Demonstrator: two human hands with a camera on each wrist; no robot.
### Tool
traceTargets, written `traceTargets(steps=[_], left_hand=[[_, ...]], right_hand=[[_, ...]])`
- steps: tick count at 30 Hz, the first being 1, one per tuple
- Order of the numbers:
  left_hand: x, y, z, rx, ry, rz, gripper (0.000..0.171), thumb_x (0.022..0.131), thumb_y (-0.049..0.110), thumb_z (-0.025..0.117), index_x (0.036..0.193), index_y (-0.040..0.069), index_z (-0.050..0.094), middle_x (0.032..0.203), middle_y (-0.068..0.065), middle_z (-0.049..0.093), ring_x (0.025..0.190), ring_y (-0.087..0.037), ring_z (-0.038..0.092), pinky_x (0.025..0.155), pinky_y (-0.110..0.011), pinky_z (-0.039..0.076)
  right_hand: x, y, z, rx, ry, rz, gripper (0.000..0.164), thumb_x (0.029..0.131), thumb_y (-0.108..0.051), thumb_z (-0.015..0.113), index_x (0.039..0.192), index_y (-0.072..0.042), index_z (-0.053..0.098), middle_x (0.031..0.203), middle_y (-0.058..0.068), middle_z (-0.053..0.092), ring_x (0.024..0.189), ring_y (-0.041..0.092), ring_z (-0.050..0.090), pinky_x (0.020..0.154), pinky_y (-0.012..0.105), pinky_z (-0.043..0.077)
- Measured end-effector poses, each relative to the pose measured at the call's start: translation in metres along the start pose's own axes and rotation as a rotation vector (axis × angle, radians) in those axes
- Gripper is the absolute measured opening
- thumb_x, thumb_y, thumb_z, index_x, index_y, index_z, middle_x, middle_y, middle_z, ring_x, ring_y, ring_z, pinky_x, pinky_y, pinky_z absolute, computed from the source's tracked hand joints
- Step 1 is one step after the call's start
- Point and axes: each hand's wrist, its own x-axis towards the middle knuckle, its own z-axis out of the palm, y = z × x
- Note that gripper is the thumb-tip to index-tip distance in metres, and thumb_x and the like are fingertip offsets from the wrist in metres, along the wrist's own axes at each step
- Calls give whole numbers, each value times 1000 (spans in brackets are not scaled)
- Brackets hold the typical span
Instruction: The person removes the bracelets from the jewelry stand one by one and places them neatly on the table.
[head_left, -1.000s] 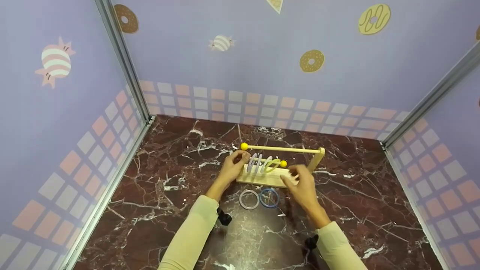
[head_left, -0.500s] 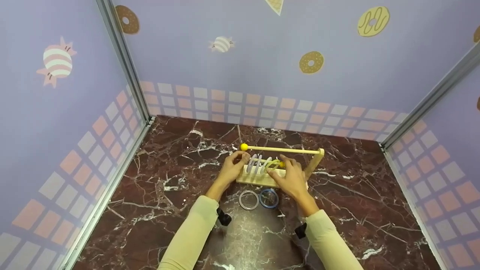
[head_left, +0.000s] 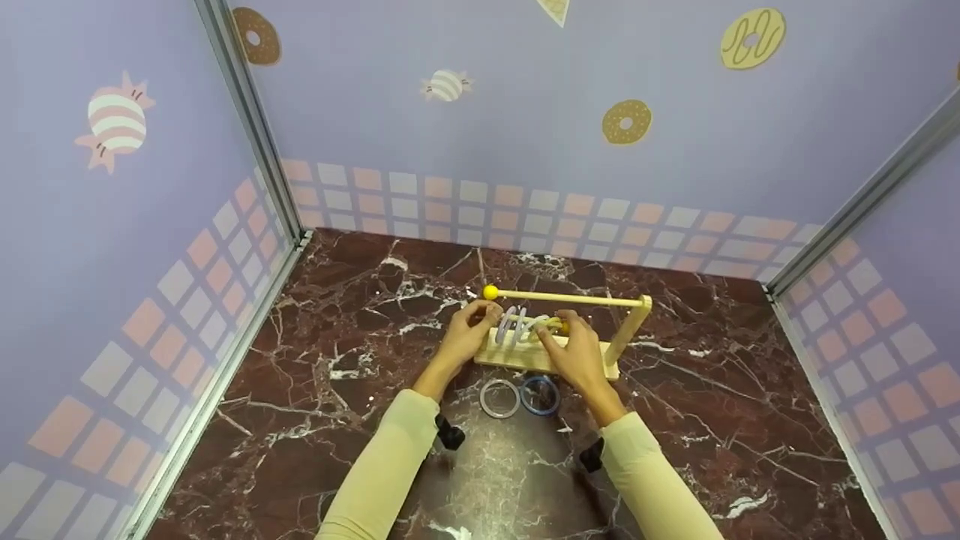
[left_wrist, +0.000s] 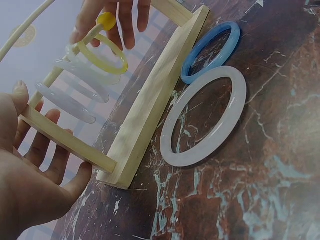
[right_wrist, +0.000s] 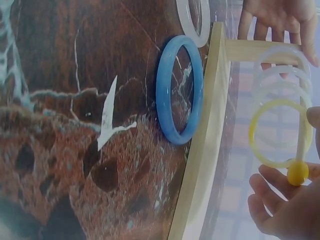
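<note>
A wooden bangle stand [head_left: 517, 357] has a short lower rod tipped with a yellow ball [right_wrist: 298, 173]. Several pale translucent bangles [left_wrist: 72, 105] and a yellow bangle [left_wrist: 107, 59] hang on that rod. My left hand [head_left: 463, 337] grips the stand's short left post, thumb near its top and fingers behind it. At the ball end of the rod is my right hand [head_left: 576, 351], its thumb beside the yellow bangle and its other fingers loosely bent near the ball. Whether the thumb touches that bangle is hard to tell.
A white bangle [head_left: 499, 398] and a blue bangle [head_left: 540, 395] lie side by side on the marbled tabletop [head_left: 360, 300] before the stand. The stand's taller post [head_left: 628, 330] carries a long upper rod [head_left: 562, 298] behind. Patterned panels [head_left: 450, 135] enclose the back and sides.
My right hand has moved left from the stand's right part to the yellow bangle and ball, shifting slightly further left since half a second ago. My left hand stays on the post.
</note>
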Motion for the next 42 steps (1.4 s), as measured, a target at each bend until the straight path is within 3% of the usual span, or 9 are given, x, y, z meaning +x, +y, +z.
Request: traceTargets(steps=[6,14,24,30,42], left_hand=[[3,2,0,-5,9,13,24,105,25,70,117,5,74,109,-4,71,103,-17,63,95,-31,47],[1,0,1,-3,2,-5,23,105,25,70,117,5,74,109,-4,71,104,-17,62,96,-32,47],[1,1,4,-23,38,-11,25,104,22,71,117,1,74,112,-11,71,106,-24,62,98,-39,45],[0,4,6,-9,14,12,24,105,22,69,118,2,73,108,-6,71,100,-15,63,92,-29,48],[-2,0,2,6,14,-4,25,105,28,70,117,6,73,108,-3,70,100,-14,62,91,-30,47]], right_hand=[[4,-1,1,8,0,-6,53,96,-36,79,129,4,67,119,23,71,112,42,68,99,55,51],[1,0,5,87,-21,69,52,93,-30,80,131,4,65,114,20,70,102,38,70,93,52,53],[1,0,9,119,-18,90,51,92,-27,76,131,3,65,112,19,69,100,39,69,88,51,54],[-1,3,6,133,-12,108,51,89,-25,76,131,1,65,110,20,69,99,41,68,88,50,53],[-2,3,11,174,-15,109,51,89,-24,77,131,3,65,110,17,70,101,41,70,89,51,54]])
